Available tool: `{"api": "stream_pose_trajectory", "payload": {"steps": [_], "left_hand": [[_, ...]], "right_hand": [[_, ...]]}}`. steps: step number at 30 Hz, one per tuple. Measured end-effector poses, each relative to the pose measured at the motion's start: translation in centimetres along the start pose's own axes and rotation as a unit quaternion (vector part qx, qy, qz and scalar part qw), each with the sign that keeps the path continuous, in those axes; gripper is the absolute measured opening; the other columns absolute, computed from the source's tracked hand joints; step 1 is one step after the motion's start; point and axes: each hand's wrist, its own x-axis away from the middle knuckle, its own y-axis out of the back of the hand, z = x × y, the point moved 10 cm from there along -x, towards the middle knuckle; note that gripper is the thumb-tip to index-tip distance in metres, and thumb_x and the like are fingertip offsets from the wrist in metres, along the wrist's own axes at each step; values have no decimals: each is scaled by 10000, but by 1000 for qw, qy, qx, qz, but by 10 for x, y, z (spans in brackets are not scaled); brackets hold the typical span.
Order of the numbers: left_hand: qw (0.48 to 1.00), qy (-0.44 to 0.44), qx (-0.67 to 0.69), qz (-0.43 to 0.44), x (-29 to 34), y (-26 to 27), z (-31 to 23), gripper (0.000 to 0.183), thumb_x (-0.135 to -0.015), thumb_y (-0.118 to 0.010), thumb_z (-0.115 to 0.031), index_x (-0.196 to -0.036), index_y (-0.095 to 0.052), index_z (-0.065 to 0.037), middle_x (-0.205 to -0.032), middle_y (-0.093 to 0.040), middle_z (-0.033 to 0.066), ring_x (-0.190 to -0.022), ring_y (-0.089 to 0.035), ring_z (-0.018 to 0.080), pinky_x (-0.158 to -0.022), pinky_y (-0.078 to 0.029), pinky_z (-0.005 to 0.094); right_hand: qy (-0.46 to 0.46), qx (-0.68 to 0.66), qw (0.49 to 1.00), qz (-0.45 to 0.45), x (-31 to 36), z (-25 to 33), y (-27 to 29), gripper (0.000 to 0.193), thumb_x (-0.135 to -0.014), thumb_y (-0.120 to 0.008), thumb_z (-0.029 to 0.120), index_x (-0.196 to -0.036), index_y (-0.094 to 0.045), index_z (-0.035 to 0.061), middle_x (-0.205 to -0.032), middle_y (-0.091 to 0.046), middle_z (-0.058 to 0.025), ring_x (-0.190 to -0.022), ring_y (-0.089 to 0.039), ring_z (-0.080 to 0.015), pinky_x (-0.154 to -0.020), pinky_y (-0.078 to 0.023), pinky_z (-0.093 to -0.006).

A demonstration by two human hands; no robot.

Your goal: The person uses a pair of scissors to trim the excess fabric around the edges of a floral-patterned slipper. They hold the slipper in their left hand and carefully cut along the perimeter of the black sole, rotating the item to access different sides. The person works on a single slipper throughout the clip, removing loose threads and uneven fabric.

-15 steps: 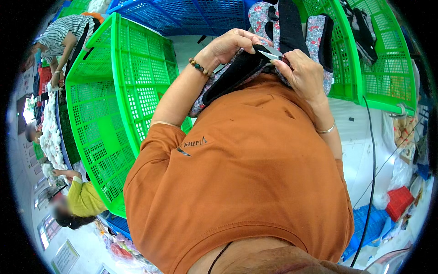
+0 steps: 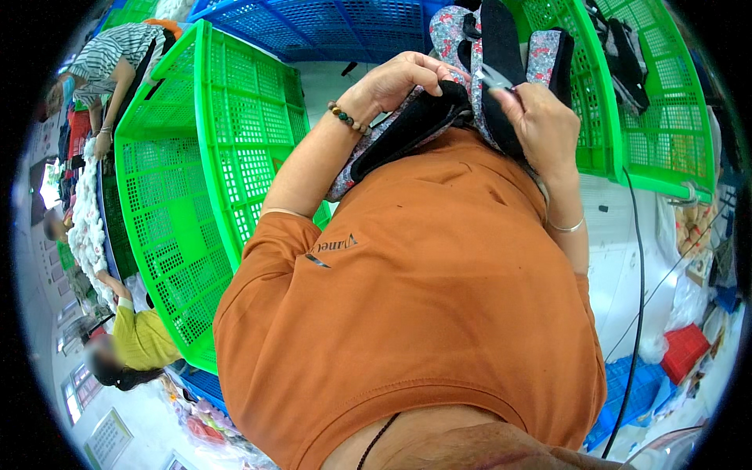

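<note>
You have a big green basket (image 2: 205, 164) on your left, tipped so that you can see its side and the inside of its walls. On your right is another green basket (image 2: 615, 141), with some black and grey cloth things (image 2: 624, 59) in it. A blue basket (image 2: 329, 33) sits across the far side, past your hands. Low on the right there is a small red basket (image 2: 684, 352) next to a blue crate (image 2: 633, 392).

Your left hand (image 2: 395, 81) is mostly closed. Its thumb and fingers pinch the top end of a black and flowery slipper (image 2: 403, 139), which lies slanted against your tummy. More flowery slippers (image 2: 540, 59) with black parts lie just past your hands, close to the right green basket; I cannot tell if they are inside it.

Your right hand (image 2: 544, 129) is curled around small silver scissors (image 2: 495, 77), with the thumb pressed on them. The blades point up and over toward your left hand, but are apart from it. I cannot tell if the blades are spread.

Both your arms are bent at the elbow. Your left forearm (image 2: 313, 160) slants up and in, with the hand bent over toward the middle. Your right forearm (image 2: 565, 207) goes nearly straight up, and its hand leans in.
</note>
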Motion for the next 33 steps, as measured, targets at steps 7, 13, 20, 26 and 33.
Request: {"api": "stream_pose_trajectory", "payload": {"steps": [7, 13, 20, 26, 33], "left_hand": [[998, -1, 4, 71, -1, -10, -2, 312, -502, -536, -81, -778, -673, -28, -1180, -589, 193, -1106, -544, 258, -1010, -367, 301], [998, 9, 1, 56, -2, -9, 0, 355, -471, -532, -97, -783, -684, -22, -1179, -593, 177, -1088, -551, 260, -1028, -349, 325], [998, 0, -11, 68, 0, -15, -2, 362, -490, -520, -101, -799, -682, -4, -1173, -596, 162, -1093, -537, 233, -1037, -324, 298], [996, 0, -13, 84, 2, -22, -7, 351, -499, -510, -80, -801, -671, -4, -1159, -602, 152, -1056, -541, 192, -981, -360, 259], [998, -9, 4, 65, 2, -15, -5, 278, -543, -521, -18, -774, -675, -2, -997, -643, 100, -895, -563, 172, -729, -439, 243]], "right_hand": [[87, -62, 993, 41, 6, 26, 0, 362, -793, -634, 415, -693, -542, 79, -674, -506, -58, -539, -554, -241, -447, -436, -330], [105, -64, 992, 34, 0, 32, -5, 370, -787, -636, 426, -703, -550, 76, -679, -509, -57, -536, -558, -232, -442, -435, -325], [107, -53, 991, 57, -5, 34, -5, 379, -802, -619, 436, -685, -580, 77, -651, -523, -53, -518, -573, -231, -428, -436, -327], [111, 14, 992, 64, -13, 40, -1, 361, -814, -609, 426, -670, -602, 95, -642, -566, -50, -531, -592, -226, -425, -440, -324], [0, 113, 993, 46, -12, 14, 2, 383, -844, -579, 431, -672, -597, 89, -643, -589, -69, -529, -599, -249, -429, -455, -333]]}}
